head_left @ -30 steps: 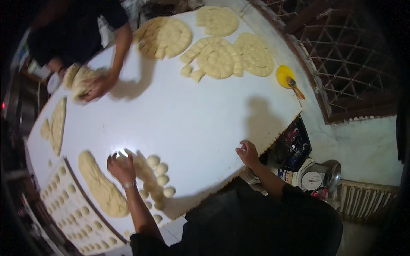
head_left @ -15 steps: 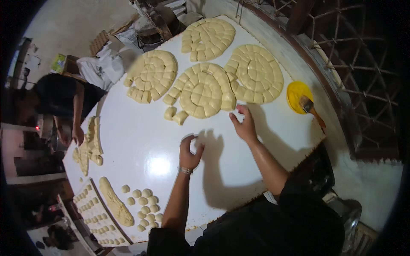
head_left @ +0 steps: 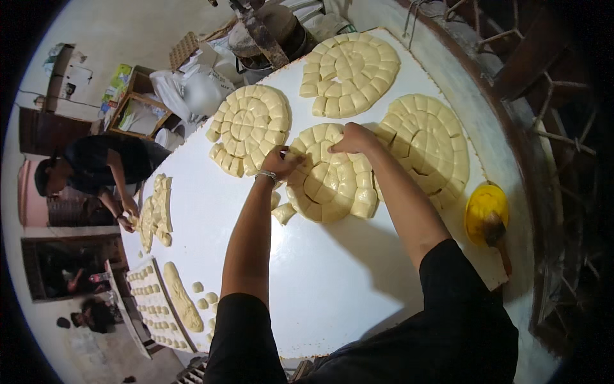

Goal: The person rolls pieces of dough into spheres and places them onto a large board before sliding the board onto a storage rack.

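In front of me on the white table [head_left: 256, 269] lies a spiral of pale dough [head_left: 329, 185] cut into chunky pieces, with both my hands on its far part. My left hand [head_left: 280, 162] is at the spiral's left edge, fingers bent round a dough piece there. At the upper right of the spiral, my right hand [head_left: 354, 139] is curled with its thumb pressed to the dough; its other fingers are mostly hidden. A loose dough piece [head_left: 283, 213] sits beside the spiral's lower left edge.
More cut dough spirals lie at the left [head_left: 251, 125], back [head_left: 350, 70] and right [head_left: 427, 144]. A yellow bowl with a brush [head_left: 487, 214] stands near the right edge. At left are a dough log [head_left: 182, 297], a tray of dough balls [head_left: 153, 301] and a co-worker [head_left: 105, 169] handling dough.
Both hands have moved forward from above the bare table onto the middle spiral and closed at its edges. The view has shifted, showing more of the co-worker at left.
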A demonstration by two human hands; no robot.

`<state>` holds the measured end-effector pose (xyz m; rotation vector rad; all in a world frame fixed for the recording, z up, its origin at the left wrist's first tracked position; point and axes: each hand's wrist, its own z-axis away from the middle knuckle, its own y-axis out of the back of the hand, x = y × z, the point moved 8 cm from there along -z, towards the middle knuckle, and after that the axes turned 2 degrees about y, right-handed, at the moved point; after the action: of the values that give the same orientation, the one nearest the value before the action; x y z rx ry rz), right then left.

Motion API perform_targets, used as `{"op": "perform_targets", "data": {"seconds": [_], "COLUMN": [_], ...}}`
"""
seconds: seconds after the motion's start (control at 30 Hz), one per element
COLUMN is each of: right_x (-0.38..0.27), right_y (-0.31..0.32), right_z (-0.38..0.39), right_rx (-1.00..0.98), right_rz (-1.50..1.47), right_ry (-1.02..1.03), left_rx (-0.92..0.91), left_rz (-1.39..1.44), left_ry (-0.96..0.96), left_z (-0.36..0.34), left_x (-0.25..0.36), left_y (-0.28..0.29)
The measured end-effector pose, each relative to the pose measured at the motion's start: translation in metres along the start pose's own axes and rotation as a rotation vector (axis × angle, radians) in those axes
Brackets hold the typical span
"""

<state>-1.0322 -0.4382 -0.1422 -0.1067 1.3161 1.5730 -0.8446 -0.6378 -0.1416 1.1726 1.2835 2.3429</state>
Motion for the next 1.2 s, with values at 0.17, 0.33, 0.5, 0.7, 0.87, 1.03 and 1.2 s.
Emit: {"op": "perform_targets", "data": {"seconds": [0.17,0.33,0.5,0.7,0.87,1.03,1.2], "right_x": [-0.007,0.042,-0.02,-0.052,-0.157,-0.28,-0.356], "right_y": [-0.011,-0.011,-0.013,-0.006,0.035,0.03,-0.001], "right_z": [0.001,0.008,0.044,0.11,0.26,0.346,0.325], "right_rx": [0.155,0.056,0.212,-0.073,-0.165,-0.339,-0.192], "right_rz": [0.023,-0.581,0.045,-0.392,-0.29,-0.357,-0.139], "right_ry": [0.261,-0.063,0.271,0.118,0.287,0.351,0.366], "left_rx": [-0.112,-0.223,-0.259,-0.139,-0.513,-0.57,-0.464], "left_rz": [0.384,0.356,0.168,0.421,0.487,0.542,0.638], "left_ry": [-0.098,0.224,-0.001,-0.07,-0.361,-0.547,-0.47], "left_z": [-0.004,0.004,0.012,0.076,0.226,0.329,0.317], "left_x": [0.028,0.06,0.026,0.025,0.07,0.061,-0.016], "left_y": [-0.019,-0.041,-0.038,0.003,0.103,0.207,0.281]}}
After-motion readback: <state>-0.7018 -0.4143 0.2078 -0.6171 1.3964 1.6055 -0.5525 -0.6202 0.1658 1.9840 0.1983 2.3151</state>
